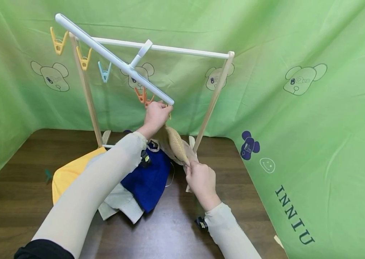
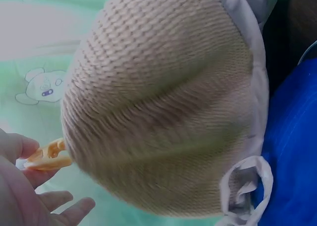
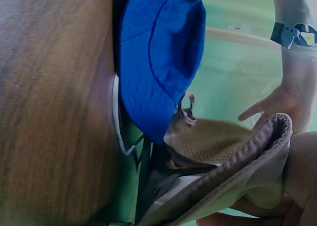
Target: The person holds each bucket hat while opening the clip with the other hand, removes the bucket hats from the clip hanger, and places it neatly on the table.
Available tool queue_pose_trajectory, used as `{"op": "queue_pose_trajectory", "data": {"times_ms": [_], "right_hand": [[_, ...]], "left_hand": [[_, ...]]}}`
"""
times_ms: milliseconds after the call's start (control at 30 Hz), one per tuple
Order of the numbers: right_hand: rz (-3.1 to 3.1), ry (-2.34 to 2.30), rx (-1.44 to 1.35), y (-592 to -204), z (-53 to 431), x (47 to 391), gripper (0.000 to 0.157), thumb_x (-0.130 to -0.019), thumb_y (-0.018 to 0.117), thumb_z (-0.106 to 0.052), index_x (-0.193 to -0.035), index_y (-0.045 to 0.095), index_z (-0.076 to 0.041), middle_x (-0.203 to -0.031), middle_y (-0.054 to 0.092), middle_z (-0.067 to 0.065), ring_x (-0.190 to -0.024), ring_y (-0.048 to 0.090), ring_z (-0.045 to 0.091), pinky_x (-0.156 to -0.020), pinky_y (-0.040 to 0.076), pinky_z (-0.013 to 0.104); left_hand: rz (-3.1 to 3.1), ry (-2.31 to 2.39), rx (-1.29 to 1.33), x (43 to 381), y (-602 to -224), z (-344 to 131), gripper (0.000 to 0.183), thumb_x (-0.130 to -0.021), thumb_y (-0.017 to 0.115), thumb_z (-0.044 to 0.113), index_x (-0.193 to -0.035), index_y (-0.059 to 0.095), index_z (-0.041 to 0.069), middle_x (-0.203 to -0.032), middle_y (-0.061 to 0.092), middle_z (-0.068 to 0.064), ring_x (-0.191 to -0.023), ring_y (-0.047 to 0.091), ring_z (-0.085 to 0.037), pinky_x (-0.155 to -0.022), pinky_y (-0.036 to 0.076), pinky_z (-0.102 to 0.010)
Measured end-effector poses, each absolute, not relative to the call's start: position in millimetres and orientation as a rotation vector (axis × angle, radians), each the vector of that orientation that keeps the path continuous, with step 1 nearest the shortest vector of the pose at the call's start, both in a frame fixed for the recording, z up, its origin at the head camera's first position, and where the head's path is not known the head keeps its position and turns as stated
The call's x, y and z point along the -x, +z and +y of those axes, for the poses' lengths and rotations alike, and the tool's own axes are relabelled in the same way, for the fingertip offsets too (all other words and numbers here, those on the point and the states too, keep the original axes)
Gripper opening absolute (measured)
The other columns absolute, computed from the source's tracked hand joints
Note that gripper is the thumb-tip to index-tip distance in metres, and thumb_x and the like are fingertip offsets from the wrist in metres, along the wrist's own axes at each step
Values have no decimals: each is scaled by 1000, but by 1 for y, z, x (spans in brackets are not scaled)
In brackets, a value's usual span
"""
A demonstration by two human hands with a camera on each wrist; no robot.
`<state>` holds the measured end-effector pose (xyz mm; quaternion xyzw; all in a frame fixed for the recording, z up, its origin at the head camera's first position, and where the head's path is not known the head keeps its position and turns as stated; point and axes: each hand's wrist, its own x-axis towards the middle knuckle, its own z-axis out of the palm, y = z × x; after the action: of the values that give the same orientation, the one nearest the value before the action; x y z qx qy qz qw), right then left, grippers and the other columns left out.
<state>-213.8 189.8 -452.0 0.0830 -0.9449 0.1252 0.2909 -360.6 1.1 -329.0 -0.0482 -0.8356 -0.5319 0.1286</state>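
Note:
A beige woven hat (image 1: 177, 144) with a pale fabric brim hangs between both hands. My left hand (image 1: 157, 116) is up at the right end of the light blue clip hanger (image 1: 114, 61). In the left wrist view its thumb and finger pinch a yellow clothespin (image 2: 52, 156), whose tip meets the edge of the hat's crown (image 2: 158, 102). The other fingers stay loosely spread. Lower down, my right hand (image 1: 202, 181) grips the hat's brim. The right wrist view shows the folded brim (image 3: 233, 171) at the fingers, with the hat's underside facing the camera.
The hanger hooks on the rack's white rail (image 1: 185, 50). Yellow clothespins (image 1: 84, 59), a blue one (image 1: 104, 73) and orange ones (image 1: 141, 95) hang from it. Below lie a blue hat (image 1: 151, 180) with a cord, grey clothing (image 1: 122, 203) and yellow cloth (image 1: 69, 172). Green curtains surround the table.

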Motion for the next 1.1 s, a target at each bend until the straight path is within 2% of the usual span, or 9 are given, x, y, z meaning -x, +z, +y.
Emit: {"op": "queue_pose_trajectory", "data": {"times_ms": [100, 400, 700, 867, 933, 967, 1033, 1100], "right_hand": [[-2513, 337, -226, -454, 191, 213, 29, -85, 73, -14, -64, 53, -17, -54, 60, 7, -52, 63, 35, -46, 45, 49], [-2518, 330, -219, -451, 193, 217, 26, -87, 74, -16, -66, 58, -16, -56, 62, 8, -54, 64, 35, -47, 47, 50], [-2522, 372, -175, -438, 197, 222, 18, -88, 73, -18, -73, 66, -15, -61, 66, 7, -57, 66, 38, -49, 47, 51], [-2536, 395, -148, -429, 203, 222, 10, -90, 71, -19, -80, 72, -16, -65, 69, 5, -60, 67, 37, -50, 48, 50], [-2540, 403, -142, -425, 206, 221, 8, -91, 70, -20, -85, 76, -17, -68, 71, 5, -61, 68, 36, -51, 49, 50], [-2540, 406, -139, -424, 207, 221, 9, -92, 70, -20, -87, 76, -17, -69, 71, 4, -62, 68, 36, -51, 49, 50], [-2535, 410, -131, -420, 210, 221, 10, -93, 69, -20, -88, 77, -17, -69, 72, 4, -62, 68, 36, -52, 50, 50], [-2532, 414, -125, -417, 212, 221, 12, -94, 69, -21, -85, 75, -17, -67, 70, 3, -60, 67, 34, -51, 49, 49]], "left_hand": [[-2428, -1551, 139, 361, -330, -1, 53, -97, 62, 28, -48, 47, 15, -141, 64, -10, -139, 52, -16, -85, 47, -33], [-2473, -1497, 135, 359, -329, -1, 54, -99, 62, 33, -50, 48, 14, -144, 61, -8, -140, 51, -15, -86, 47, -33], [-2521, -1504, 118, 355, -325, -2, 54, -99, 63, 39, -54, 49, 13, -144, 61, -9, -142, 49, -14, -74, 45, -35], [-2526, -1497, 105, 356, -326, -4, 55, -98, 65, 42, -54, 49, 13, -143, 63, -10, -140, 51, -13, -59, 42, -33], [-2525, -1508, 82, 356, -326, -4, 55, -98, 65, 42, -54, 47, 14, -128, 70, -14, -113, 67, -14, -53, 38, -30], [-2522, -1513, 71, 357, -326, -4, 56, -98, 65, 43, -54, 46, 14, -118, 73, -14, -95, 68, -14, -50, 36, -29], [-2505, -1527, 57, 358, -326, -4, 57, -98, 66, 43, -53, 45, 14, -91, 71, -11, -66, 56, -12, -46, 32, -28], [-2494, -1547, 54, 359, -326, -5, 58, -98, 67, 43, -53, 44, 14, -68, 55, -7, -50, 34, -15, -44, 28, -27]]}}
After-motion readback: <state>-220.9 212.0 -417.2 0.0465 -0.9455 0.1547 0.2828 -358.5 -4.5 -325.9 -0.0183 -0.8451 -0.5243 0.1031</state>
